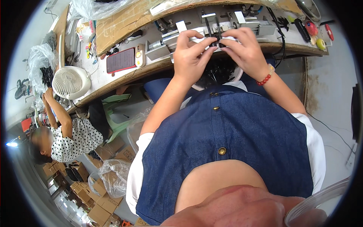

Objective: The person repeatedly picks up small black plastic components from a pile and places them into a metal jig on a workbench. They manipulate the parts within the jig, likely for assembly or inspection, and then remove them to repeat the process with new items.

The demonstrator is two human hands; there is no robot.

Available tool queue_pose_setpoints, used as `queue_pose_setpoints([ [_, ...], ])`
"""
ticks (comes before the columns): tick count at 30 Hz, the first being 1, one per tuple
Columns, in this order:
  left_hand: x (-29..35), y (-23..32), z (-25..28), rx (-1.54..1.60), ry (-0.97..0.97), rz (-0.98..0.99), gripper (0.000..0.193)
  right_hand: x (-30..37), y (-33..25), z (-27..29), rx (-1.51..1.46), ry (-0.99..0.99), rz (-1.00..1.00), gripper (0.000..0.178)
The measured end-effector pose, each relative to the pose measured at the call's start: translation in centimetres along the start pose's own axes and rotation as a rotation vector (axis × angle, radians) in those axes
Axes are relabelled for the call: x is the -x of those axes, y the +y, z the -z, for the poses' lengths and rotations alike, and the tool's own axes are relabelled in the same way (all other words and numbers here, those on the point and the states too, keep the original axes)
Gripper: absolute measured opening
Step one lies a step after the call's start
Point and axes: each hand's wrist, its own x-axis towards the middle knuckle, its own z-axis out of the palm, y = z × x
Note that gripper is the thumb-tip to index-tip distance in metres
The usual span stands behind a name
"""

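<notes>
My left hand is closed, thumb and forefinger pinching the near end of a thin black strip. Close beside it, my right hand also pinches, at the near end of a second black strip. Both strips point away from me over a metal fixture with silver blocks and cylinders at the bench edge. My fingers hide where the strips end and whether they touch the fixture. Below my hands, a pale round container holds many small black pieces.
Left of the fixture lie a red-edged phone and cardboard. A white fan stands farther left, near a person in a dotted shirt. Black cables hang at the right; cardboard boxes fill the lower-left floor.
</notes>
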Motion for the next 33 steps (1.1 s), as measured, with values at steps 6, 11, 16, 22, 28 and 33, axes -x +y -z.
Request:
queue_pose_setpoints([
  [6, 0.5, -1.0, -2.4, -0.139, -0.089, -0.009, 0.02, 1.7, -1.5, 2.4, -0.122, 0.125, -0.086, 0.033],
  [11, 0.6, -1.0, -2.7, -0.213, -0.06, -0.037, 0.026, 1.7, -2.1, 2.9, -0.241, 0.188, -0.059, 0.035],
  [16, 0.5, -0.9, -2.5, -0.216, -0.067, -0.026, 0.034, 1.9, -2.8, 2.5, -0.393, 0.222, -0.074, 0.036],
  [22, 0.4, -0.1, -1.9, -0.139, -0.116, 0.044, 0.034, 1.7, -3.7, 2.8, -0.283, 0.197, -0.017, 0.036],
  [28, 1.5, 2.9, -0.8, 0.772, -0.16, 0.542, 0.019, 3.0, -3.1, 1.3, -0.136, 0.097, 0.047, 0.034],
  [33, 2.7, 2.0, -0.9, 0.735, -0.312, 0.579, 0.019, 4.2, -2.6, -0.1, -0.414, 0.099, -0.125, 0.038],
])
